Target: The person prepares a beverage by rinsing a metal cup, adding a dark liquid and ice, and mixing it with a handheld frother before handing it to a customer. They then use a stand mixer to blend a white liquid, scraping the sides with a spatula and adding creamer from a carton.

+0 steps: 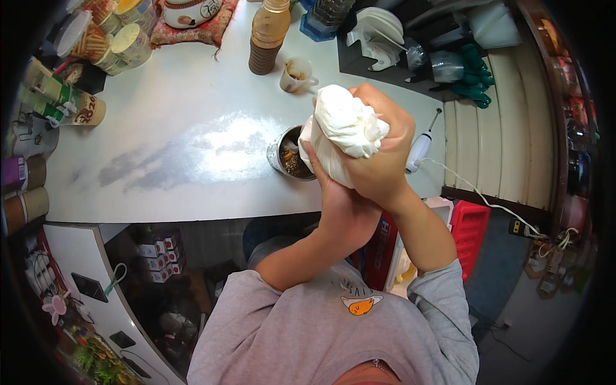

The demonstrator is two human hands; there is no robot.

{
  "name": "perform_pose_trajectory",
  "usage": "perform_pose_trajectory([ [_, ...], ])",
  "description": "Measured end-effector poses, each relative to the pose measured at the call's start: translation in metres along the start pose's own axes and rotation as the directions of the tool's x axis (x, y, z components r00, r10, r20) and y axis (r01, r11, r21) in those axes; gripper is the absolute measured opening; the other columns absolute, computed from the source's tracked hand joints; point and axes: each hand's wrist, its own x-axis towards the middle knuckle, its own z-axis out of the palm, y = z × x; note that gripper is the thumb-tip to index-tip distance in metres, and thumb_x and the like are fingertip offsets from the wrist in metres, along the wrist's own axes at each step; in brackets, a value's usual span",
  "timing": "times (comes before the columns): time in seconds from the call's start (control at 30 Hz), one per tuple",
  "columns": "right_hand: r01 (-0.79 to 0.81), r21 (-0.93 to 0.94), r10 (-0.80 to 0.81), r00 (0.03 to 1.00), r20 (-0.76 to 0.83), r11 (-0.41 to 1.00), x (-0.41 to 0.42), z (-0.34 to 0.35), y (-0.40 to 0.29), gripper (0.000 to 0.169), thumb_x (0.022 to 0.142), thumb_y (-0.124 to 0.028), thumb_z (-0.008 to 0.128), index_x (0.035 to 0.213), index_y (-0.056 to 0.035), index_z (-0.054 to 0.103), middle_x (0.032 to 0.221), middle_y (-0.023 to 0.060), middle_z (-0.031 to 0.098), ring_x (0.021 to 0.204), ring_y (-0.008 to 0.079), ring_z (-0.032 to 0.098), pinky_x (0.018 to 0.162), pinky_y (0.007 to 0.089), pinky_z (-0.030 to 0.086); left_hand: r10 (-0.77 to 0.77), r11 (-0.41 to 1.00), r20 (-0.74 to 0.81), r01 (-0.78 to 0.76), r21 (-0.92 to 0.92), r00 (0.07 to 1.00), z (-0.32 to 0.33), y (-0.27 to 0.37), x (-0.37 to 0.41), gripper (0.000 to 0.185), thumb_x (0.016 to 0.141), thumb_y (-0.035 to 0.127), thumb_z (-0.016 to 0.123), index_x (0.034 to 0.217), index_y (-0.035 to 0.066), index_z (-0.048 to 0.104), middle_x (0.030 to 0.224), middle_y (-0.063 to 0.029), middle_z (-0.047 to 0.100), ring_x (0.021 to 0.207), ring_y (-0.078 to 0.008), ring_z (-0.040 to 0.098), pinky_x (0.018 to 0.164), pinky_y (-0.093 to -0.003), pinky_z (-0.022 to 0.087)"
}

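A full white piping bag is held at a slant above the counter, its bunched upper end bulging towards me. My right hand grips the bag near that bunched end. Lower down, my left hand is wrapped around the bag, with its thumb along the side. Just left of the bag stands a cup of dark drink with pale bits floating on it. The bag and my hands cover the right part of its rim. I cannot see the bag's tip clearly.
Behind the cup are a plastic bottle of brown liquid and a stained measuring cup. A white handheld frother lies right of my hands, with a white cable nearby. A black organizer holds lids. Paper cups line the left.
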Motion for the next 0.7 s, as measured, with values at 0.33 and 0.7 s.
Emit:
perform_pose_trajectory([
  [0.33, 0.023, -0.03, -0.029, 0.975, -0.221, 0.999, -0.003, 0.005, 0.005, 0.022, 0.059, -0.003, 0.07, 0.068, -0.004, 0.05, 0.06, 0.0015, 0.05, 0.054, 0.0084, 0.046, 0.051, 0.022, 0.039, 0.021, 0.995, 0.13, -0.007, -0.104, 0.991, -0.01, -0.001, -0.003, 0.049, 0.095, 0.036, 0.036, 0.137, 0.018, 0.02, 0.136, -0.0039, 0.032, 0.124, -0.021, 0.036, 0.105, -0.0425, 0.03],
  [0.7, -0.024, 0.124, 0.056, 0.964, -0.26, 0.992, -0.004, 0.004, 0.009, 0.024, 0.06, 0.002, 0.067, 0.082, 0.0011, 0.058, 0.07, 0.0024, 0.059, 0.064, 0.0057, 0.052, 0.06, 0.0211, 0.044, 0.083, 0.997, 0.004, -0.083, 0.007, 0.997, -0.004, -0.008, -0.004, 0.05, 0.094, 0.033, 0.039, 0.137, 0.017, 0.019, 0.134, -0.004, 0.034, 0.12, -0.0216, 0.039, 0.105, -0.042, 0.031],
])
